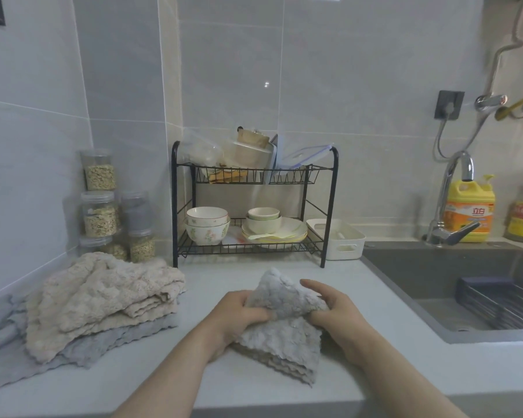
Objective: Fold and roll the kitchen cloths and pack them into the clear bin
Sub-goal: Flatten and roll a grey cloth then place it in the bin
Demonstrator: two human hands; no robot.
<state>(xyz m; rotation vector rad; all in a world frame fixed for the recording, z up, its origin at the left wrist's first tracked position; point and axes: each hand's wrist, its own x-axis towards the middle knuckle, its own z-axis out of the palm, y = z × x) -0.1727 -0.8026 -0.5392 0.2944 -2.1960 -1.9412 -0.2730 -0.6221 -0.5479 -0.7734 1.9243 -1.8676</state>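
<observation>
Grey fleecy cloth (279, 324) sits on the counter (193, 384) near its front edge, left hand (239, 312) and right hand (334, 312) both gripping its bunched top. It looks soft, light and floppy, so it's best pinched at the folded edges while rolling.

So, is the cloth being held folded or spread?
Folded: the grey cloth shows several stacked scalloped edges at its lower right corner.

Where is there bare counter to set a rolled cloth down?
Free: grey countertop between the beige-and-grey cloth pile and the held grey cloth, and between that cloth and the dark sink. Crowded: clear jars, black wire dish rack.
</observation>
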